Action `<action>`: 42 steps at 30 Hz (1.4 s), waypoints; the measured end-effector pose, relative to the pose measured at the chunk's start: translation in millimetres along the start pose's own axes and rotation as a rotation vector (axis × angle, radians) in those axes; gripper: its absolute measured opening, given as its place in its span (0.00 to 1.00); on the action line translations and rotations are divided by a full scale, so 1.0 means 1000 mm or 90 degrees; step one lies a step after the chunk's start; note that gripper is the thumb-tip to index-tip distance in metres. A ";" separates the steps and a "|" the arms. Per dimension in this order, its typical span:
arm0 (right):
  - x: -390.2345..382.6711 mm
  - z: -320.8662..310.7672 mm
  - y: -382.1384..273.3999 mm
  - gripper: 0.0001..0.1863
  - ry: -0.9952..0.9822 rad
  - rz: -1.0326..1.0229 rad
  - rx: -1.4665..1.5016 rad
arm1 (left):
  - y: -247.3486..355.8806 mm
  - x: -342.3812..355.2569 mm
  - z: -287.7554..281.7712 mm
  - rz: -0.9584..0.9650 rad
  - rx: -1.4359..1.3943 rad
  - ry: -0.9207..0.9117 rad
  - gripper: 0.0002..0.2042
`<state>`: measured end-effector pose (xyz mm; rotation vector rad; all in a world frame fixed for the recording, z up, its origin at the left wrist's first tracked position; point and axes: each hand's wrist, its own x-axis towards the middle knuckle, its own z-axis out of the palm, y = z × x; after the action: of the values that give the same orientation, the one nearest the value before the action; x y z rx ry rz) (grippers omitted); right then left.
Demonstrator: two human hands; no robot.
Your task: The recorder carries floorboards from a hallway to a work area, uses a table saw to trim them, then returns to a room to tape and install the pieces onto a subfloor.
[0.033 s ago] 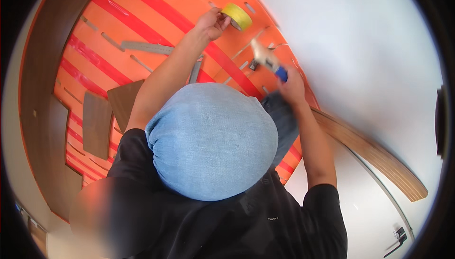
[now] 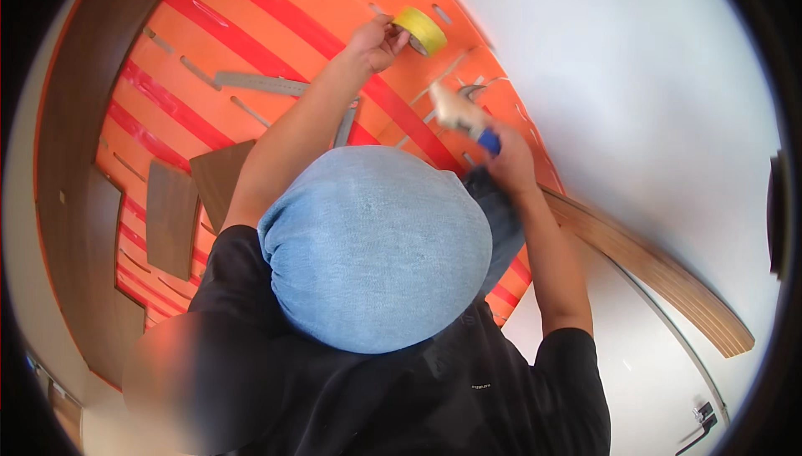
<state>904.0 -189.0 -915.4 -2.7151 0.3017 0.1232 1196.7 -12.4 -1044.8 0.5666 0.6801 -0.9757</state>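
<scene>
A roll of yellow tape (image 2: 423, 32) is pinched in the fingers of my left hand (image 2: 380, 44), held out over the orange sheet. My right hand (image 2: 511, 158) is closed round the blue handle of a tool with a pale, broad head (image 2: 459, 112). It looks like a paintbrush, but motion smears the head. The tool's head points up and left, apart from the tape. My raised knee in light blue jeans (image 2: 376, 239) hides part of the floor between my arms.
An orange sheet (image 2: 196, 34) with red tape strips covers the floor. Brown laminate planks (image 2: 171, 218) lie at left. A metal square (image 2: 259, 82) lies beyond my left forearm. A dark, curved metal tool (image 2: 472, 91) sits near the brush. Long brown boards (image 2: 668, 276) lie along the white wall (image 2: 601, 55).
My right hand has shifted slightly left, and the pale head of its tool has swung left and a little lower. My left hand with the tape has barely moved.
</scene>
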 end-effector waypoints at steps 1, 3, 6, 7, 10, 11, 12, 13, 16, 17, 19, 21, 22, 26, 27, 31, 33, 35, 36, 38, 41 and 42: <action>-0.004 0.004 -0.016 0.22 -0.012 -0.074 0.016 | -0.002 0.003 -0.003 -0.001 0.012 -0.010 0.10; -0.014 0.027 -0.029 0.23 -0.079 -0.185 -0.001 | -0.008 0.006 -0.007 -0.008 -0.004 -0.002 0.10; -0.018 0.062 -0.051 0.24 -0.208 -0.216 -0.049 | -0.013 0.009 -0.014 -0.018 -0.028 0.006 0.09; -0.017 0.062 -0.054 0.24 -0.208 -0.222 -0.047 | -0.012 0.009 -0.016 -0.021 -0.034 0.004 0.09; 0.002 0.054 -0.057 0.23 -0.357 -0.212 -0.069 | -0.013 0.008 -0.018 -0.028 -0.010 0.014 0.09; 0.024 0.046 -0.053 0.23 -0.337 -0.159 -0.007 | -0.013 0.005 -0.017 -0.025 -0.016 0.019 0.09; 0.049 0.038 -0.051 0.24 -0.316 -0.105 0.055 | -0.012 0.002 -0.013 -0.020 -0.002 0.006 0.10; 0.079 0.024 -0.058 0.26 -0.183 -0.095 0.043 | -0.011 -0.002 -0.012 -0.012 0.008 -0.006 0.10; 0.166 0.017 -0.064 0.31 -0.006 -0.043 0.182 | -0.014 -0.005 -0.011 0.000 -0.004 -0.020 0.12; 0.183 0.027 -0.060 0.31 -0.013 -0.048 0.184 | -0.014 -0.005 -0.011 0.004 -0.010 -0.015 0.12; 0.205 0.048 -0.053 0.33 -0.195 0.093 0.353 | -0.013 -0.010 -0.016 0.000 0.075 0.002 0.14; 0.204 0.046 -0.039 0.33 -0.204 0.085 0.354 | 0.010 -0.040 0.009 0.002 0.365 0.042 0.17; 0.203 0.040 -0.033 0.33 -0.212 0.066 0.356 | 0.025 -0.052 0.020 0.013 0.654 0.078 0.19; 0.200 0.049 -0.037 0.29 -0.261 0.068 0.433 | 0.063 -0.023 0.001 0.715 1.175 0.185 0.28; 0.205 0.049 -0.042 0.27 -0.272 0.061 0.427 | 0.071 -0.001 0.003 0.864 1.269 0.165 0.31; 0.209 0.039 -0.044 0.20 -0.280 0.047 0.387 | 0.062 0.039 -0.009 0.582 1.544 0.095 0.40; 0.194 0.027 -0.028 0.19 -0.323 0.056 0.317 | 0.056 0.047 -0.020 0.695 1.425 0.090 0.41; 0.170 0.012 -0.015 0.18 -0.375 0.059 0.243 | 0.060 0.050 -0.019 0.654 1.500 0.098 0.42; 0.157 0.005 -0.011 0.18 -0.375 0.114 0.243 | 0.062 0.051 -0.015 0.626 1.575 0.112 0.43; 0.152 -0.002 -0.010 0.18 -0.376 0.178 0.242 | 0.060 0.048 -0.010 0.624 1.565 0.102 0.44; 0.170 0.001 -0.023 0.18 -0.431 0.207 0.177 | 0.058 0.056 -0.021 0.727 1.539 0.106 0.45; 0.175 0.008 -0.020 0.19 -0.459 0.247 0.157 | 0.058 0.060 -0.023 0.829 1.508 0.107 0.46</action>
<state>1078.4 -201.6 -938.3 -2.1585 0.5649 1.0592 1265.5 -3.1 -1096.3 2.6251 -1.1422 0.0584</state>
